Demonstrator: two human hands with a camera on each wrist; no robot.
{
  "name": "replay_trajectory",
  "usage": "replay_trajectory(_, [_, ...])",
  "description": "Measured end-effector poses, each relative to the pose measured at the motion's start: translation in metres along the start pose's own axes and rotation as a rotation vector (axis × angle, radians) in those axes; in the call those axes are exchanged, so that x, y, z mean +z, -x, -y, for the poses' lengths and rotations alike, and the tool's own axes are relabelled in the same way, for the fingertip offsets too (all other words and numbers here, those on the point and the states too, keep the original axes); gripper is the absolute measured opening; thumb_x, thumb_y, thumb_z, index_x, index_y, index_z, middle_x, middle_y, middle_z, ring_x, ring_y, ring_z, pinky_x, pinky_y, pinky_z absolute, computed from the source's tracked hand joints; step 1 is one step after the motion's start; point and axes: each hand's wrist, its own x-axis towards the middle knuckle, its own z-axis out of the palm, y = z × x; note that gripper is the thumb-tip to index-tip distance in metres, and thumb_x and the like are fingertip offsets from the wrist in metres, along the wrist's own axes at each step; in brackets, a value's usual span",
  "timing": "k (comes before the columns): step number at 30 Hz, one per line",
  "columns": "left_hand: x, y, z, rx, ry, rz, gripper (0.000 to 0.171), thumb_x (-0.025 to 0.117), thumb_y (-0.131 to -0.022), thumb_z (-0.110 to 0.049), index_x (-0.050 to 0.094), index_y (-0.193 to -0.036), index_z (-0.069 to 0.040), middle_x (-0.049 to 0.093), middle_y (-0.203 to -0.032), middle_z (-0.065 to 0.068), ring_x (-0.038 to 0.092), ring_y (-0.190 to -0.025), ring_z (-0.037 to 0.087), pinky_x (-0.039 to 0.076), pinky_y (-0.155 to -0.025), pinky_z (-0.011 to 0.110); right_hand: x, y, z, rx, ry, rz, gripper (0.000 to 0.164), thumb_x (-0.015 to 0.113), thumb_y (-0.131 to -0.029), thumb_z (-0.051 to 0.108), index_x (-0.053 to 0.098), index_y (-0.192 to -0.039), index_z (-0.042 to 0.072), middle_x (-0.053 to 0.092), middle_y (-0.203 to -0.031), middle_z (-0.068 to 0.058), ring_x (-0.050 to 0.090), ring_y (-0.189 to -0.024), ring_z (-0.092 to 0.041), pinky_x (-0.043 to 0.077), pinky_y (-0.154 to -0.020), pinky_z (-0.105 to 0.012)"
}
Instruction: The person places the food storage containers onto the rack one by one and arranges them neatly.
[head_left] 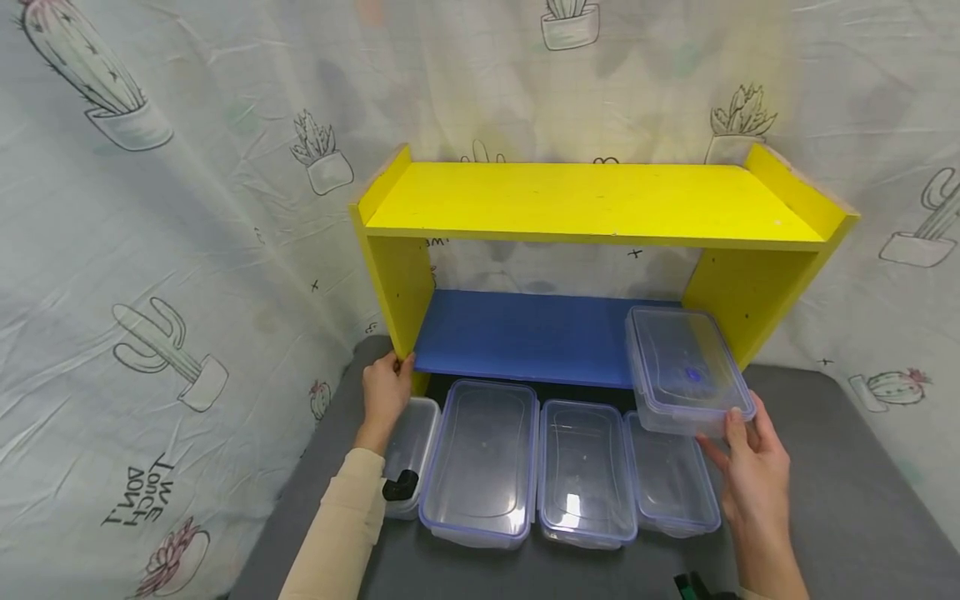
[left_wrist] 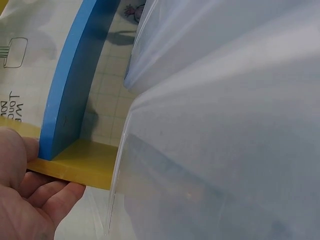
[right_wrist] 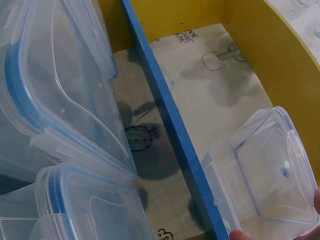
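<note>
My right hand (head_left: 757, 475) grips the near corner of a clear lidded food container (head_left: 686, 367), thumb on the lid's edge and fingers lower down. That container is at the right end of the blue shelf board (head_left: 525, 333), its near end jutting past the board's front edge. In the right wrist view, the container (right_wrist: 270, 175) overlaps the blue board, with only fingertips of the hand showing. My left hand (head_left: 386, 392) holds the front edge of the yellow side panel (head_left: 397, 292), level with the blue board. The left wrist view shows its thumb and fingers on either side of the panel (left_wrist: 85, 162).
Below the blue board, several clear lidded containers (head_left: 480, 467) stand in a row on the grey surface (head_left: 810, 467), partly under the shelf unit. The yellow top shelf (head_left: 585, 200) spans above. Behind hangs a cactus-print sheet (head_left: 247, 208).
</note>
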Motion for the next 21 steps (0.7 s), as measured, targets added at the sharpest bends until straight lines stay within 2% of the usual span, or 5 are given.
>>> replay_trajectory(6, [0.002,0.0,0.002,0.007,0.002,-0.011,0.027,0.067,-0.093,-0.022,0.066,-0.075,-0.001,0.06,-0.059,0.012,0.049,-0.051,0.024,0.036,-0.051,0.032,0.004,-0.006,-0.001,-0.01,0.003,-0.004,0.05,0.062,-0.093,0.023,0.049,-0.141,0.018,0.06,-0.114,0.005,0.063,-0.09,-0.005,0.057,-0.065,-0.023])
replay_trajectory(12, [0.003,-0.002,0.003,0.035,0.007,-0.023,0.029,0.067,-0.093,-0.022,0.064,-0.073,-0.001,0.058,-0.057,0.01,0.047,-0.049,0.022,0.034,-0.049,0.03,0.009,-0.01,-0.001,-0.021,0.048,-0.014,0.047,0.058,-0.094,0.026,0.051,-0.14,0.022,0.053,-0.116,0.003,0.057,-0.094,-0.006,0.056,-0.065,-0.021])
replay_trajectory(21, [0.0,0.0,0.001,0.004,0.023,-0.01,0.029,0.066,-0.093,-0.022,0.065,-0.073,-0.001,0.056,-0.056,0.009,0.046,-0.048,0.021,0.034,-0.048,0.03,0.016,-0.013,-0.002,-0.037,0.074,-0.032,0.046,0.058,-0.095,0.028,0.051,-0.14,0.023,0.047,-0.115,0.002,0.055,-0.096,-0.008,0.056,-0.065,-0.019])
